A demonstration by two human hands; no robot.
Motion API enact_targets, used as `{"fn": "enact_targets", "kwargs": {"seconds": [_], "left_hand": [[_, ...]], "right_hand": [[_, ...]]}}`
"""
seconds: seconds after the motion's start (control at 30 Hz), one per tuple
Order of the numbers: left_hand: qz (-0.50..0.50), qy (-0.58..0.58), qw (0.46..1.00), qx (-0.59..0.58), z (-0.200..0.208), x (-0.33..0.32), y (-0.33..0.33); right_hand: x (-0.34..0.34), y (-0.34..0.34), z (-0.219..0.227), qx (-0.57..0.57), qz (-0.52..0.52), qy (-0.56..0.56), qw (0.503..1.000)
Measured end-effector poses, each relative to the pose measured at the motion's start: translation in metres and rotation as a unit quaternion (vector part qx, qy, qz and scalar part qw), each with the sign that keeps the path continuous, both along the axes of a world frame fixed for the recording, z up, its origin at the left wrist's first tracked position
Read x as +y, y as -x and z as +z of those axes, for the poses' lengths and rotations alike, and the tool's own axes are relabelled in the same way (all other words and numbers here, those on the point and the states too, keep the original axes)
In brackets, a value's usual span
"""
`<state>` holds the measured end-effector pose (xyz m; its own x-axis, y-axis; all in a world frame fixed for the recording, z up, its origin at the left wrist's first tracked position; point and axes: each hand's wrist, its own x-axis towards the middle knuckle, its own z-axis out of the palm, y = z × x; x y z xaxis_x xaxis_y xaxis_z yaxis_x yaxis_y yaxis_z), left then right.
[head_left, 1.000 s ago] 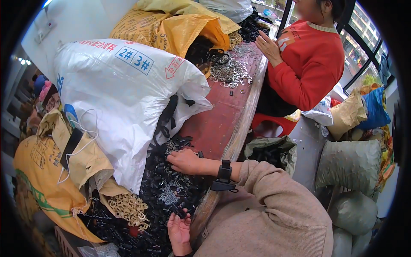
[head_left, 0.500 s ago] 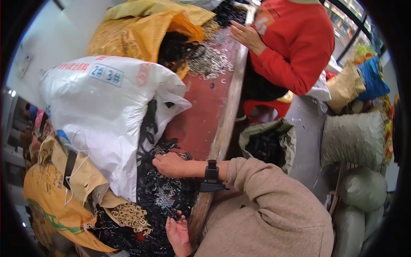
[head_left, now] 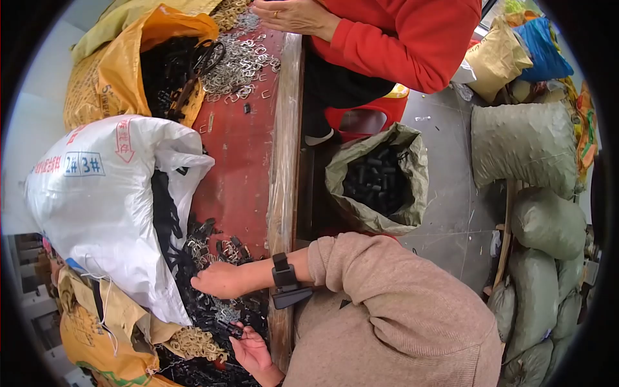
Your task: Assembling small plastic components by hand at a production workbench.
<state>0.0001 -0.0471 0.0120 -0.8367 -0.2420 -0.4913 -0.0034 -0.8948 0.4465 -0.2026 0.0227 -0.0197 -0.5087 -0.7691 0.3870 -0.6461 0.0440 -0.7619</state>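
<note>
My right hand (head_left: pixel 218 281), with a black wristband device behind it, lies palm down on a pile of small black and silver parts (head_left: pixel 213 309) on the red table (head_left: pixel 242 168). Its fingertips are buried in the pile, so what they grip is hidden. My left hand (head_left: pixel 251 351) sits near the table's front edge at the bottom, fingers pinched on a small black part (head_left: pixel 233 330). A big white sack (head_left: pixel 97 206) spills black parts right beside my right hand.
A person in a red top (head_left: pixel 400 39) works at the far end over a heap of silver clips (head_left: pixel 238 64). An orange sack (head_left: pixel 122 71) holds black parts. An open grey-green bag of black pieces (head_left: pixel 377 180) stands on the floor; more stuffed sacks (head_left: pixel 535 161) are at right.
The view has swung down and closer to the table. My right hand has stayed in the pile beside the white sack. My left hand now pinches a small black part.
</note>
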Motion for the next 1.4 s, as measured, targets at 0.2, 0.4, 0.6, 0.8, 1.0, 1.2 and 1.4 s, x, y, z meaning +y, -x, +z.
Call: {"fn": "enact_targets", "kwargs": {"seconds": [0.2, 0.4, 0.6, 0.8, 1.0, 1.2, 1.4], "left_hand": [[0.029, 0.044, 0.998, 0.038, 0.001, 0.007, 0.021], [0.052, 0.054, 0.996, 0.054, -0.001, 0.013, 0.041], [0.037, 0.021, 0.995, 0.091, -0.005, 0.011, 0.045], [0.064, 0.036, 0.994, 0.075, -0.011, 0.007, 0.043], [0.09, 0.076, 0.992, 0.036, -0.017, 0.002, 0.041], [0.104, 0.061, 0.991, 0.065, -0.013, 0.002, 0.04], [0.116, 0.049, 0.987, 0.096, -0.008, 0.007, 0.036]], "right_hand": [[0.018, -0.003, 0.001, -0.085, 0.064, 0.022, 0.994], [0.026, -0.011, -0.005, -0.147, 0.129, 0.08, 0.978], [0.033, -0.01, 0.001, -0.173, 0.171, 0.107, 0.964], [0.029, -0.009, -0.001, -0.16, 0.172, 0.077, 0.969], [0.026, -0.011, 0.003, -0.215, 0.101, 0.047, 0.97], [0.024, -0.013, 0.002, -0.143, 0.064, 0.13, 0.979], [0.027, -0.02, 0.003, -0.171, 0.169, 0.048, 0.97]]}}
